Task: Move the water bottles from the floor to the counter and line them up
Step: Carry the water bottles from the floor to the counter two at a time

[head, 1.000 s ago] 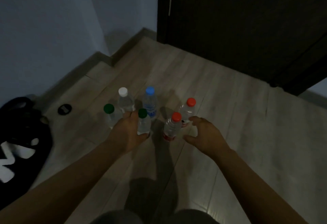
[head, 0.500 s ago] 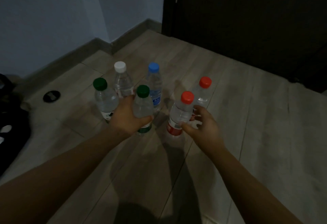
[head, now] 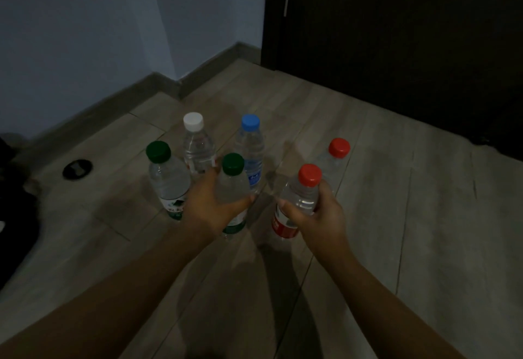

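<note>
Gripping the near green bottle [head: 233, 188], the left hand [head: 208, 210] sits low over the floor [head: 410, 217]; the right hand [head: 321, 218] clasps the near red bottle [head: 302, 195]. Lifting carelessly could topple the white bottle [head: 197, 146] and blue bottle [head: 252, 150] crowded just behind.

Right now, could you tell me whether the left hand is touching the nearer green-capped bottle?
Touching. The head view shows the left hand wrapped round the nearer green-capped bottle, with the thumb lying across its front.
</note>
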Tool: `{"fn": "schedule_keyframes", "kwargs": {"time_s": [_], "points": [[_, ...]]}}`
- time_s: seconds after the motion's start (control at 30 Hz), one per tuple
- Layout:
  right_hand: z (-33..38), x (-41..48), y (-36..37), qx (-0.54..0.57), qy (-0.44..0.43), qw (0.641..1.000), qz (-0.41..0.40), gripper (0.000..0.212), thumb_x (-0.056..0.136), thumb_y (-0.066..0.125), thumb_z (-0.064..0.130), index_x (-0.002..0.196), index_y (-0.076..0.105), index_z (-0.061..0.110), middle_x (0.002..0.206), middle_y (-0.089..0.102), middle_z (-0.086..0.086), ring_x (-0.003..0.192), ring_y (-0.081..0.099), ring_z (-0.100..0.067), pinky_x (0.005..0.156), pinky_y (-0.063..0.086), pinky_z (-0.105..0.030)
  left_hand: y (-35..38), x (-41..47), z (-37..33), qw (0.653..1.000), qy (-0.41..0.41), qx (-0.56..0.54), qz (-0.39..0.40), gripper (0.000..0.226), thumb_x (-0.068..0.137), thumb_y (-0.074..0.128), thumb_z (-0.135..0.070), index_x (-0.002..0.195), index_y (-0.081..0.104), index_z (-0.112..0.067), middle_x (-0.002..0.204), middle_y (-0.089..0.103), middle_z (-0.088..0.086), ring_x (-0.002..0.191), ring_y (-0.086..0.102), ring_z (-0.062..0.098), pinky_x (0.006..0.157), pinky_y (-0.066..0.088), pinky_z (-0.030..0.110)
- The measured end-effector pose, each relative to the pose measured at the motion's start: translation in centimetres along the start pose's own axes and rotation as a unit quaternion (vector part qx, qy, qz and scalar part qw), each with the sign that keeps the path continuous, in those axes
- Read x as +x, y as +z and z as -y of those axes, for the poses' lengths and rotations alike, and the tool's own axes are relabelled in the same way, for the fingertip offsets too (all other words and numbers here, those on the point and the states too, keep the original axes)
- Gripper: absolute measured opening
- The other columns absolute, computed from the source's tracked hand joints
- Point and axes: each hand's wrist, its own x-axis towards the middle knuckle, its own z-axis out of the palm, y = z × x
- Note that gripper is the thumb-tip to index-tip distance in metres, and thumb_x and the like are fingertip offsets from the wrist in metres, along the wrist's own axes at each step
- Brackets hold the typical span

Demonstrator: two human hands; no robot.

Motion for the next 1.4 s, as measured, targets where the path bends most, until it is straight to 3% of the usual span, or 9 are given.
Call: {"fn": "schedule_keyframes", "kwargs": {"time_s": [0.1,0.2,0.33,0.57,0.77,0.97,1.07,1.27,1.4], "points": [[0.5,-0.3,-0.2,0.011,-0.010,1.000,0.004,0.049,0.074,0.076,0.037,0.118,0.056,0.031,0.110,0.065,0.023,0.104,0.062,0.006,0.089,0.053,-0.018,-0.1,-0.4,0.0,1.000,0.007,-0.005,-0.006,0.053,0.071,0.082,-0.026,0.111,0.048,-0.035,0.098,0.053,-0.029,0.090,0.053,-0.013,0.070,0.039,0.000],[1.9,-0.6,-0.6,0.018,-0.020,1.000,-0.006,0.045,0.072,0.073,0.044,0.114,0.056,0.038,0.107,0.065,0.029,0.102,0.063,0.008,0.083,0.052,-0.011,-0.8,-1.2,-0.2,1.000,0.028,-0.010,-0.007,0.048,0.072,0.081,-0.023,0.108,0.051,-0.033,0.098,0.060,-0.024,0.088,0.058,-0.021,0.069,0.045,-0.002],[4.8,-0.4,-1.7,0.053,-0.013,0.998,-0.016,0.042,0.074,0.073,0.037,0.113,0.060,0.030,0.106,0.067,0.025,0.098,0.066,0.005,0.079,0.053,-0.010,-2.2,-1.7,-2.8,0.999,0.039,-0.015,0.018,0.040,0.075,0.080,-0.023,0.106,0.058,-0.034,0.099,0.069,-0.022,0.097,0.063,-0.010,0.075,0.049,0.004],[17.1,1.3,-6.0,0.060,0.004,0.998,-0.014,0.037,0.077,0.078,0.021,0.108,0.061,0.033,0.101,0.070,0.017,0.092,0.068,0.000,0.076,0.053,-0.012,-7.5,-1.5,-15.5,0.998,0.023,-0.057,0.029,0.025,0.078,0.078,-0.017,0.096,0.062,-0.025,0.087,0.070,-0.013,0.083,0.067,-0.004,0.063,0.050,0.006],[33.7,3.7,-12.4,0.059,-0.011,0.998,-0.021,0.043,0.077,0.078,0.016,0.100,0.061,0.048,0.099,0.070,0.018,0.090,0.068,0.000,0.072,0.053,-0.011,-14.8,-2.1,-32.1,0.996,0.044,-0.075,0.029,0.024,0.077,0.079,-0.021,0.095,0.063,-0.026,0.090,0.070,-0.020,0.082,0.068,-0.005,0.059,0.048,0.004],[55.3,7.1,-20.9,0.059,-0.041,0.997,-0.020,0.040,0.077,0.075,0.030,0.112,0.058,0.036,0.104,0.066,0.022,0.097,0.066,0.001,0.081,0.056,-0.027,-24.2,-2.1,-52.4,0.992,0.056,-0.111,0.023,0.029,0.074,0.079,-0.031,0.098,0.062,-0.035,0.095,0.070,-0.024,0.085,0.068,-0.005,0.059,0.054,0.011],[67.5,9.0,-25.8,0.068,-0.077,0.995,-0.011,0.039,0.069,0.073,0.045,0.104,0.058,0.046,0.104,0.066,0.024,0.096,0.066,0.004,0.076,0.053,-0.022,-29.2,-2.0,-64.1,0.989,0.114,-0.099,-0.011,0.027,0.076,0.079,-0.025,0.093,0.062,-0.035,0.088,0.070,-0.025,0.078,0.067,-0.008,0.055,0.048,0.004],[89.2,11.9,-35.2,0.059,-0.200,0.978,-0.028,0.029,0.079,0.075,0.026,0.102,0.062,0.038,0.100,0.069,0.019,0.092,0.067,0.004,0.070,0.051,-0.006,-38.5,-2.9,-85.8,0.974,0.214,-0.054,-0.048,0.026,0.074,0.079,-0.021,0.088,0.061,-0.034,0.079,0.068,-0.030,0.071,0.064,-0.012,0.051,0.045,0.006],[101.1,12.9,-40.6,0.051,-0.267,0.962,-0.024,0.026,0.078,0.074,0.035,0.101,0.061,0.037,0.098,0.068,0.021,0.088,0.067,0.005,0.064,0.051,-0.006,-43.2,-4.9,-97.7,0.958,0.277,-0.031,-0.071,0.020,0.075,0.078,-0.028,0.090,0.065,-0.032,0.084,0.069,-0.026,0.074,0.065,-0.008,0.056,0.044,0.007]]}}
